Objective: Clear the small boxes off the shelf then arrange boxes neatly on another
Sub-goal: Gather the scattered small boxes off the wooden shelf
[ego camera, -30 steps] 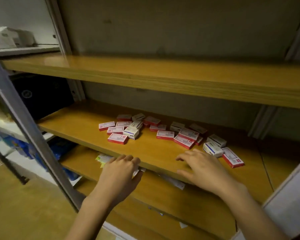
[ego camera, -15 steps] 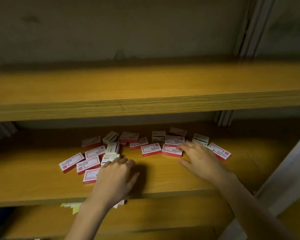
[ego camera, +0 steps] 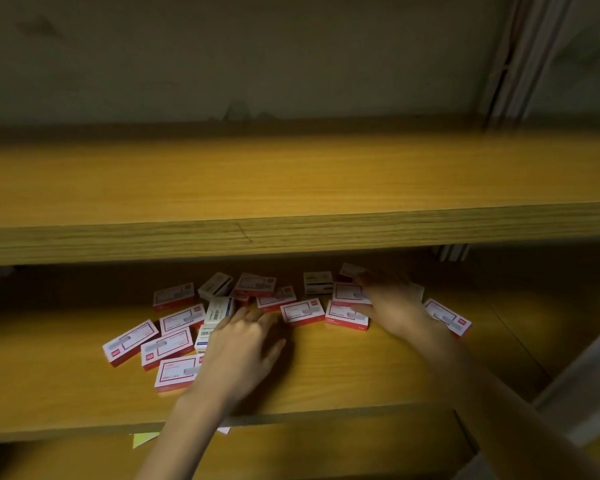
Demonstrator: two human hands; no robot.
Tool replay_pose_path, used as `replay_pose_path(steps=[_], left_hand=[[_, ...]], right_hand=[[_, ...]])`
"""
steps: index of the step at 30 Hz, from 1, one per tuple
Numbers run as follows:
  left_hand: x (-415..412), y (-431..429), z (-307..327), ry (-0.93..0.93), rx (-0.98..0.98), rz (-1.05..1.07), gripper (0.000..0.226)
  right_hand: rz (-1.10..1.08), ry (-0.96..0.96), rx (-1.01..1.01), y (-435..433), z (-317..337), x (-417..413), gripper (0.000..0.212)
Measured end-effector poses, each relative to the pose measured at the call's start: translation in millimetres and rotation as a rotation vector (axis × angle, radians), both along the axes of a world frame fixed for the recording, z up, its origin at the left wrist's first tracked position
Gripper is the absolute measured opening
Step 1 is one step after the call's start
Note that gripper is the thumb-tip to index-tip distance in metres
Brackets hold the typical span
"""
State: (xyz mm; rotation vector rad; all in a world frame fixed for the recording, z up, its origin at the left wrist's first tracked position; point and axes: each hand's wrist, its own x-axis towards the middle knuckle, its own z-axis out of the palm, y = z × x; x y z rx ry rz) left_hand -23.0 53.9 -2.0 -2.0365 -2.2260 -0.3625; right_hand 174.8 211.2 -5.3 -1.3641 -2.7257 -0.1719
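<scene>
Head camera: upper shelf (ego camera: pixel 291 181) overhangs small boxes (ego camera: pixel 302 312) scattered on the lower shelf (ego camera: pixel 361 372); left hand (ego camera: pixel 243 344) and right hand (ego camera: pixel 392 303) lie spread over them, fingers loose, gripping nothing.

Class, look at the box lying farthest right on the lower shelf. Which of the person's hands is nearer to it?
Right. The right hand lies just left of the farthest-right box; the left hand is much farther left, beside the other boxes.
</scene>
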Motion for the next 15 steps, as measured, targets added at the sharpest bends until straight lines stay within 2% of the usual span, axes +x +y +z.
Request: replay_pose_path(steps=[5,12,15], left_hand=[[4,33,-5,-0.019,0.027,-0.046,0.047],[7,70,-18,0.035,-0.104,-0.103,0.053],[5,75,-20,-0.008,-0.116,-0.097,0.051]], right_hand=[[-0.036,0.037,0.060,-18,5,12,0.050],[-0.047,0.115,0.068,-42,14,34,0.053],[-0.044,0.149,0.084,-50,17,45,0.054]])
